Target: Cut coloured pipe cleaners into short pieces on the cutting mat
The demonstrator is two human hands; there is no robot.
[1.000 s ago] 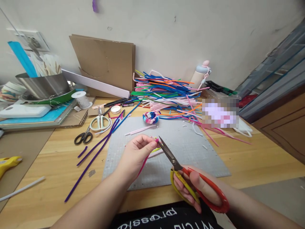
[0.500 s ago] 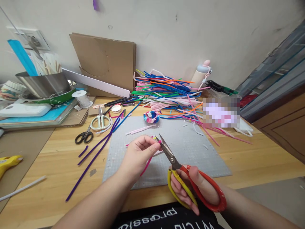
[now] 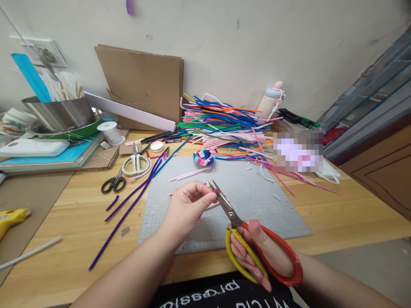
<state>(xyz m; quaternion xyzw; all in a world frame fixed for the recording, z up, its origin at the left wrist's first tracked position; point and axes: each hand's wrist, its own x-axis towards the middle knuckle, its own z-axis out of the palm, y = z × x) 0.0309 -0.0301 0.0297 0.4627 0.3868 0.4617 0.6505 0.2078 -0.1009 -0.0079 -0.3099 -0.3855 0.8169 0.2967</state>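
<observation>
My left hand (image 3: 189, 203) is closed in a pinch on a magenta pipe cleaner (image 3: 215, 191), whose short tip sticks out past thumb and finger. Most of its length is hidden by the hand. Wrapped around the red and yellow handles is my right hand (image 3: 253, 248), gripping scissors (image 3: 231, 215). Their narrow blades are parted a little and meet the pipe cleaner's tip beside my left thumb. Beneath both hands lies a grey cutting mat (image 3: 276, 218). Just beyond them sits a small multicoloured pipe-cleaner ring (image 3: 204, 158).
A heap of coloured pipe cleaners (image 3: 224, 122) lies against the wall. Purple pipe cleaners (image 3: 128, 201), black-handled scissors (image 3: 114, 184) and white-handled scissors (image 3: 136, 164) rest on the left. Farther left are a metal pot (image 3: 61, 113) and a yellow tool (image 3: 13, 220). A bottle (image 3: 270, 100) stands at the back.
The scissor blades have drawn slightly closer together at the magenta tip. The magenta length that hung below my left hand now barely shows. My left hand stays in place.
</observation>
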